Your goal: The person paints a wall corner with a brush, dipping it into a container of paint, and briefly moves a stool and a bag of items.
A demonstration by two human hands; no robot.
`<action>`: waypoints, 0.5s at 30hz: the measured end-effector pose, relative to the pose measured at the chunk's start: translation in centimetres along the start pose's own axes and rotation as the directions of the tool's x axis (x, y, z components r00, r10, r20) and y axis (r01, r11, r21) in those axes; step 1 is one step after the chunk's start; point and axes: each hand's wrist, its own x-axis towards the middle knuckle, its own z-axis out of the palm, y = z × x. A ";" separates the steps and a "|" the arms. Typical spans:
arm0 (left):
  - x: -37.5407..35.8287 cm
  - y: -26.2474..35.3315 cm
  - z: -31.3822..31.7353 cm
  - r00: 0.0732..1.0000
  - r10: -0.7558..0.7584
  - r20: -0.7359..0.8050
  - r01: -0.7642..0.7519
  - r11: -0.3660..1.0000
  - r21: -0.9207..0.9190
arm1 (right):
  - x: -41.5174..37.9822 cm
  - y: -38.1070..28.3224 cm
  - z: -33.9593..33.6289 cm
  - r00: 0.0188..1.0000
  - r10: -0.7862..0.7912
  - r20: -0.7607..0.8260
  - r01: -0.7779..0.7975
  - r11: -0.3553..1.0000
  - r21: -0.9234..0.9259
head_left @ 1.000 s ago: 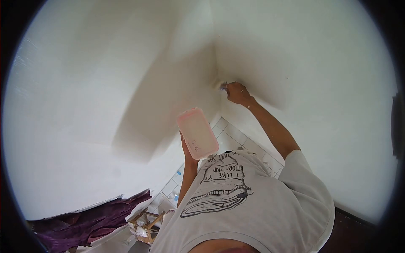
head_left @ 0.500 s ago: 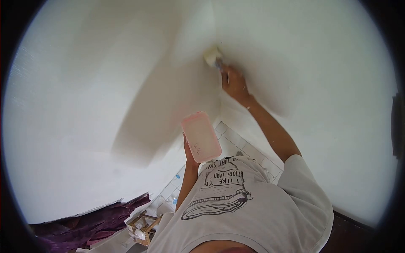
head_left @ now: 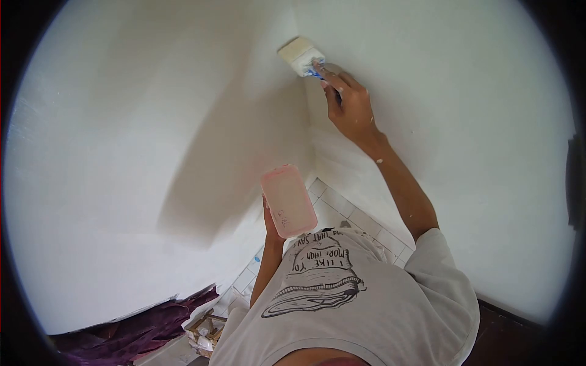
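In my right hand (head_left: 353, 107) is a wide paintbrush (head_left: 301, 56) with pale bristles, white paint over its head and blue on the handle. My fingers close round the handle, and the bristles point up and left near the corner where two white walls (head_left: 415, 79) meet. Lower down, my left hand (head_left: 270, 221) grips a pink-rimmed rectangular plastic tub (head_left: 288, 201) from its left side. Pale paint shows inside the tub, with a few marks near its lower end. Most of my left fingers are hidden behind it.
White floor tiles (head_left: 337, 200) lie below the corner. At lower left are a dark purple cloth or sheet (head_left: 128, 332) along the wall's foot and a small wooden stool (head_left: 210, 326). A dark patch (head_left: 574, 183) marks the right edge.
My right hand has moved up with the paintbrush, which is now higher by the corner and turned to show its broad face. The tub has shifted slightly left and down.
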 end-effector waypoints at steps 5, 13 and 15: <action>-0.1 0.4 0.4 0.999 -0.035 -0.010 0.035 0.996 -0.081 | -6.7 5.3 8.5 0.994 0.106 -0.014 -0.106 0.994 0.008; 0.6 1.0 0.1 1.000 -0.022 0.021 0.023 0.999 -0.043 | -7.2 9.0 7.7 0.901 0.134 0.412 -0.061 0.981 -0.186; 0.5 1.0 -0.5 0.999 -0.051 0.018 0.052 0.995 -0.081 | -2.6 4.2 3.5 0.959 0.103 0.265 -0.065 0.987 -0.146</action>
